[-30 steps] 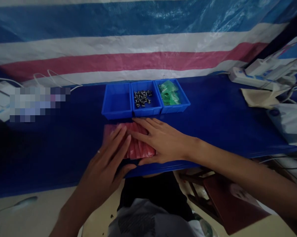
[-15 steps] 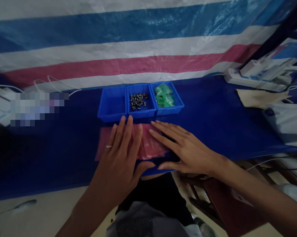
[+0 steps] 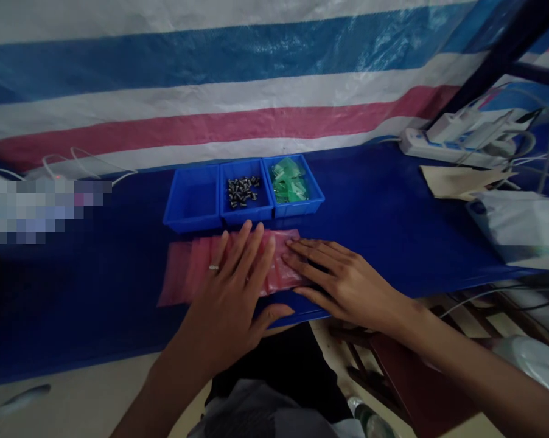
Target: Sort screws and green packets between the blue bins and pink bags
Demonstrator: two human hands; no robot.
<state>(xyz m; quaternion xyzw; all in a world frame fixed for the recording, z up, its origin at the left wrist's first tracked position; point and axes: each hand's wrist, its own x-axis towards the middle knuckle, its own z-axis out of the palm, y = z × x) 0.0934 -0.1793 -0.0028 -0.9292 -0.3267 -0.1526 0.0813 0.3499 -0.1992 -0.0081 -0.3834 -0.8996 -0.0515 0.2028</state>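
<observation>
The left hand (image 3: 231, 298) and right hand (image 3: 342, 277) lie open, gripping nothing, on the pink plastic bags (image 3: 188, 269) beneath them, whose thin overlapping layers could crumple or slide apart under uneven pressure, while a forward shove could jostle the boxes (image 3: 247, 215) just beyond.

You've got 1 L hand (image 3: 226, 304) & 1 R hand (image 3: 350, 283), w/ 1 ring (image 3: 214, 267) on L fingers (image 3: 238, 246). Under both hands' fingers: several pink plastic pcs (image 3: 179, 272), overlapped, exact no. unclear. Just past L fingers: 3 blue bins (image 3: 192, 224), w/ lots of screws (image 3: 242, 192) & several green pkts (image 3: 290, 182), too jumbled to count. Well R of R fingers (image 3: 318, 252): 1 pwr strip (image 3: 430, 151), 1 tan sheet (image 3: 452, 182).
</observation>
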